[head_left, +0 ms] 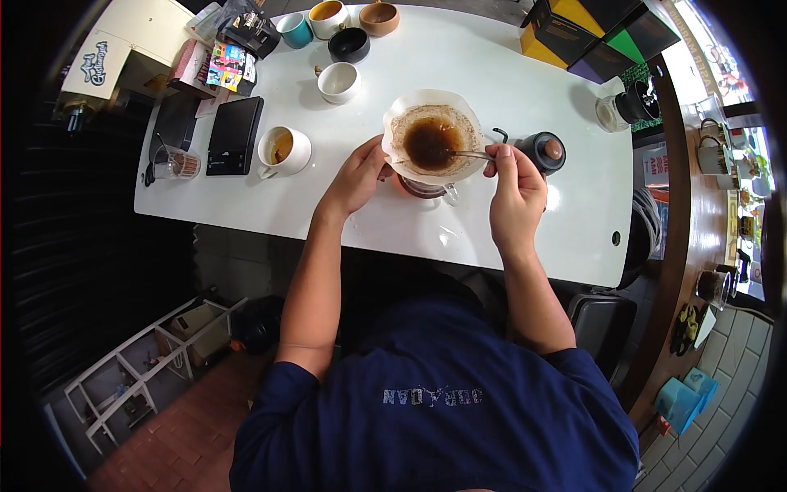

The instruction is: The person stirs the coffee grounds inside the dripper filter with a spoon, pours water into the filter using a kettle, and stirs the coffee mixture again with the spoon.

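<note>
A white paper coffee filter (471, 131) holds dark wet coffee (430, 144), with grounds stuck around its inner wall. Under it stands a glass server (450, 194), partly hidden, with reddish-brown liquid showing. My left hand (358, 178) grips the left side of the coffee dripper, its fingertips partly hidden beneath the filter. Between the thumb and fingers of my right hand (518, 193) is a metal spoon (474, 154), whose tip dips into the coffee. Just beyond that hand is a black kettle (543, 153) with a brown lid knob.
Left of the filter stand a white mug (287, 151), a black scale (234, 135) and a glass with a spoon (176, 164). Several cups, including a white cup (338, 83), line the far side. A hand grinder (631, 105) stands right on the white table (369, 225).
</note>
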Available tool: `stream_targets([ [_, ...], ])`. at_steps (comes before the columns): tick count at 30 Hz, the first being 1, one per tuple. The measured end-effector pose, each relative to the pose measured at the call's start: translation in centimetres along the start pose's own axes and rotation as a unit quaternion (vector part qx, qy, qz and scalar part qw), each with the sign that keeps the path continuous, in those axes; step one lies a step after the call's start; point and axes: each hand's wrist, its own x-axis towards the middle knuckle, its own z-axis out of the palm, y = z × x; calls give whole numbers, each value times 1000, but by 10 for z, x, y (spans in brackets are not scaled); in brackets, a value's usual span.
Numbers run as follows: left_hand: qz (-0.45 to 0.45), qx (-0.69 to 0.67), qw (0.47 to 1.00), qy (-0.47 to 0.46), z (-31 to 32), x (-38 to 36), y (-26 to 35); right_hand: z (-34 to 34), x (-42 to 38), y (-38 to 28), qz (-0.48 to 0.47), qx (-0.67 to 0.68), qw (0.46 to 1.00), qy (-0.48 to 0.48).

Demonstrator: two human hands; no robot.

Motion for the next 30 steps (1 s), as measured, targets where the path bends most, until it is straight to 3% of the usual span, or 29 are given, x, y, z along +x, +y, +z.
stream_targets([
  [6,12,-37,999,-10,5,0,6,1,-7,6,31,91,995,40],
  [9,9,-45,999,-24,4,2,8,8,-15,-5,-109,-26,993,47],
  [10,15,-49,998,-32,2,2,7,6,-16,-8,-111,-32,992,50],
  [12,28,-38,997,-63,-3,6,-3,0,-16,-14,-268,-213,939,-16],
  [16,71,-47,991,-103,-5,11,-7,3,-20,-23,-368,-306,877,-36],
  [21,81,-46,991,-97,-4,13,-5,7,-25,-24,-370,-351,859,-52],
  [30,77,-80,987,-114,-2,13,2,20,-31,-14,-375,-326,867,43],
])
